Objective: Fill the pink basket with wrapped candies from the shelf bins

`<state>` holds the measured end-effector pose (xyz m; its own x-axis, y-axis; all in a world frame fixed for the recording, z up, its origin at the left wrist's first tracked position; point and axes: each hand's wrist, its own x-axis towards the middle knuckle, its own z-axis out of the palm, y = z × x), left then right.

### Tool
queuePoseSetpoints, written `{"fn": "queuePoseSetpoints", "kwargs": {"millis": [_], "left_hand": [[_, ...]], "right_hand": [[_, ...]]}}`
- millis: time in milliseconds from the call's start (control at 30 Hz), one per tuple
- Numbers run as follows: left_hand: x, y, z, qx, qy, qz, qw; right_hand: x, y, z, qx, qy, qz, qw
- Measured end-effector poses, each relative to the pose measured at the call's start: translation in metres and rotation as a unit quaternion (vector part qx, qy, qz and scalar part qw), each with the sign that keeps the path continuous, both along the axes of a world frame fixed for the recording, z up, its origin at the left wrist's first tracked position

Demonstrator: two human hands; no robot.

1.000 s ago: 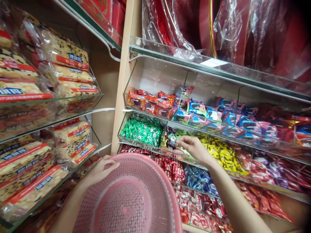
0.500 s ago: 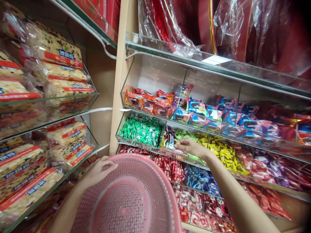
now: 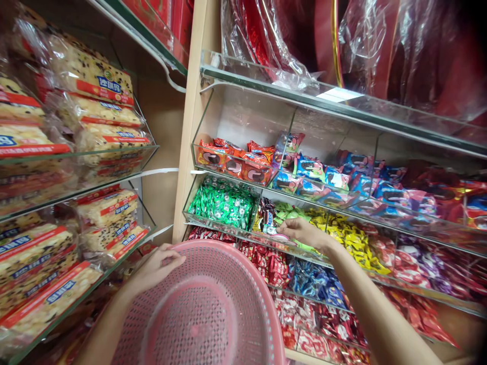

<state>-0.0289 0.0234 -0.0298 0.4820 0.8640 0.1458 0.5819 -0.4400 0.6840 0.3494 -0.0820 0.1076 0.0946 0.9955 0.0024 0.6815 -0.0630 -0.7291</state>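
Note:
A round pink perforated basket (image 3: pixel 194 304) fills the lower middle of the view, with nothing inside it. My left hand (image 3: pixel 162 263) grips its rim at the upper left, fingers curled over the edge. My right hand (image 3: pixel 300 230) is at the second shelf row, its fingers pinched at the bin of light green packets (image 3: pixel 291 212). Whatever those fingertips hold, if anything, is too small to make out. Just left of them lie dark and white wrapped bars (image 3: pixel 267 215). Green wrapped candies (image 3: pixel 224 203) fill the bin further left.
Glass shelves hold packaged pastries (image 3: pixel 102 83) at the left. Orange-red packets (image 3: pixel 236 162) and blue packets (image 3: pixel 310 167) sit above my right hand; yellow packets (image 3: pixel 353 243) lie to its right. Red packets (image 3: pixel 266 263) are below. A wooden post (image 3: pixel 188 126) divides the shelving.
The view has shifted very slightly, so the shelves appear a little further right. Both hands keep nearly the same places and poses.

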Motion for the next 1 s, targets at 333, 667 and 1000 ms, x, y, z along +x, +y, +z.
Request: {"fn": "queuePoseSetpoints", "kwargs": {"millis": [333,667,1000], "left_hand": [[0.001,-0.005,0.005,-0.031,-0.027,0.006,0.999],[-0.001,0.002,-0.007,-0.014,-0.025,0.002,1.000],[-0.003,0.004,-0.009,0.008,-0.018,-0.003,1.000]], "right_hand": [[0.002,-0.006,0.006,-0.014,-0.022,0.004,1.000],[-0.066,0.007,0.040,0.179,-0.151,-0.004,0.972],[-0.176,0.111,-0.016,0.134,-0.303,-0.123,0.935]]}}
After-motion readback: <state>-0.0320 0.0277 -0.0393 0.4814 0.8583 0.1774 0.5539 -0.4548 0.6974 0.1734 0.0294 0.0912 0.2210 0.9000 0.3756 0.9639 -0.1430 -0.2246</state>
